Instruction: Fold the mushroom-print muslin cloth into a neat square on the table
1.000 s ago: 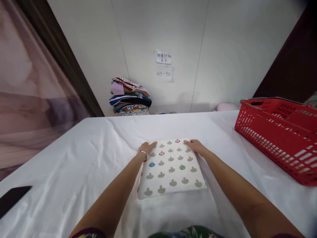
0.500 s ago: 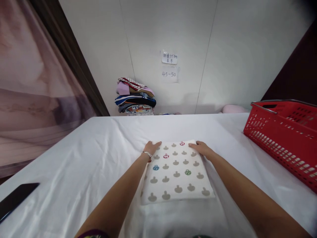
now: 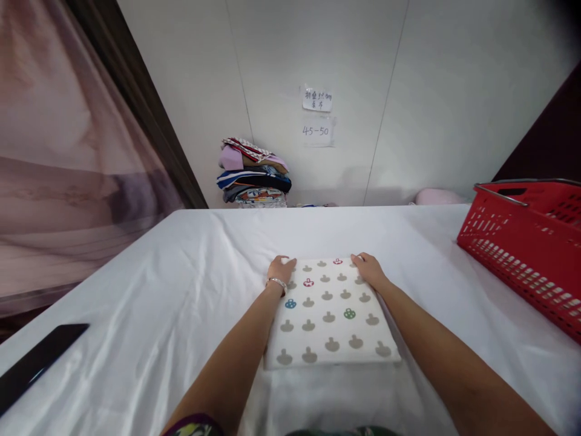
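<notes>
A white folded cloth printed with grey mushroom shapes, and a few in red, blue and green, lies flat in front of me. My left hand, with a bracelet at the wrist, grips its far left corner. The thumb rests at the corner and the other fingers are partly hidden along the side. At the far right corner, my right hand holds the edge, thumb on the top, its other fingers curled out of sight. Both arms reach forward along the cloth's sides.
A white sheet covers the table. At the right stands a red perforated basket with a metal handle. A black phone-like slab lies at the left. Beyond the far edge is a stack of folded fabrics. Paper notes hang on the wall.
My right thumb has slid outward from the cloth's top to its far right corner. My left hand stays at the left corner. The whole view has shifted slightly.
</notes>
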`<action>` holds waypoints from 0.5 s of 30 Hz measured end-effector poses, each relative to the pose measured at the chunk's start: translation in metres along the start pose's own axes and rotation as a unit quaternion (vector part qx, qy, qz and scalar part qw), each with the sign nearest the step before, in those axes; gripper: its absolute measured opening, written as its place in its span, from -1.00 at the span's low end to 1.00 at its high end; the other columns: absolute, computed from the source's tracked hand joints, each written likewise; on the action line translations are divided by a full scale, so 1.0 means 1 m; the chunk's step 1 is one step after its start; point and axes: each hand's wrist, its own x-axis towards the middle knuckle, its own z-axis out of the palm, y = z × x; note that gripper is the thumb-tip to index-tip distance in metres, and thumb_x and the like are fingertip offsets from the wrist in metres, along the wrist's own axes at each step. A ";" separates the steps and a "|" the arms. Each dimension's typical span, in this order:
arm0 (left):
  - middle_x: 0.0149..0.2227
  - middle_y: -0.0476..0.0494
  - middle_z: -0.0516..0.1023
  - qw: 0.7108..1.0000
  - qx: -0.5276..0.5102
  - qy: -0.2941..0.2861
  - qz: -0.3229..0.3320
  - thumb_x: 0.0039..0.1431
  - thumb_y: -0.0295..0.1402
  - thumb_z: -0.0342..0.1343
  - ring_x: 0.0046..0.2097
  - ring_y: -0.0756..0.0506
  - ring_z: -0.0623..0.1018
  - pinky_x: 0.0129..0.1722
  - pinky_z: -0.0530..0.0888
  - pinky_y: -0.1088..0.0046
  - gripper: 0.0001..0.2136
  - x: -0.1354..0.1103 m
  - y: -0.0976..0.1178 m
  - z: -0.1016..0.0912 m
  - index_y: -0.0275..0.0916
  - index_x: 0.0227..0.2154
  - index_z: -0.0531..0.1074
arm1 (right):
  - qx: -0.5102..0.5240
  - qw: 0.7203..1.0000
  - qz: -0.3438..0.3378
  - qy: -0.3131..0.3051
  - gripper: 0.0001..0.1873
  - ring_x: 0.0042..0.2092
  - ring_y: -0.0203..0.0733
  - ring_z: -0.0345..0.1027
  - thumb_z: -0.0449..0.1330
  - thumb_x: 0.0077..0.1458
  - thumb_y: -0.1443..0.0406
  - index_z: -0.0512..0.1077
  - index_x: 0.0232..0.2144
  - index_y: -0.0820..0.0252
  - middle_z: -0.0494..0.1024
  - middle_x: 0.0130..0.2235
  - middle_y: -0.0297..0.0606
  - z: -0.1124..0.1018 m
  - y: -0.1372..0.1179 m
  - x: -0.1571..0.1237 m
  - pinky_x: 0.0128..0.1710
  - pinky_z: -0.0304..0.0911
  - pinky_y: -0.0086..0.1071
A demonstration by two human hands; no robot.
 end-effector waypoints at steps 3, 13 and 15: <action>-0.43 -0.08 0.54 1.000 -0.014 0.012 0.003 -0.03 -0.19 0.13 -0.37 -0.08 0.51 -0.37 0.44 0.43 -0.74 -0.002 0.002 -0.003 -0.20 -0.28 0.42 | -0.013 1.000 -0.020 0.004 -0.68 -0.43 -0.21 0.25 0.02 0.04 0.11 0.25 -0.63 0.15 0.35 -0.57 -0.36 -0.003 -0.002 -0.001 -0.40 0.19 -0.38; -0.31 -0.16 0.55 0.999 0.019 0.038 0.000 0.02 -0.17 0.09 -0.26 -0.12 0.53 -0.33 0.45 0.42 -0.73 0.010 0.003 -0.011 -0.23 -0.28 0.40 | -0.090 0.996 -0.027 -0.009 -0.68 -0.27 -0.12 0.34 -0.05 0.11 0.08 0.37 -0.42 0.13 0.49 -0.36 -0.24 0.011 -0.019 0.015 -0.31 0.18 -0.35; -0.25 -0.20 0.54 0.999 0.041 0.030 0.002 0.02 -0.15 0.09 -0.19 -0.15 0.52 -0.26 0.44 0.39 -0.72 0.014 -0.001 -0.008 -0.24 -0.28 0.40 | -0.116 0.993 -0.016 -0.021 -0.67 -0.23 -0.08 0.35 -0.06 0.11 0.08 0.38 -0.37 0.13 0.50 -0.31 -0.19 0.016 -0.018 0.017 -0.31 0.17 -0.33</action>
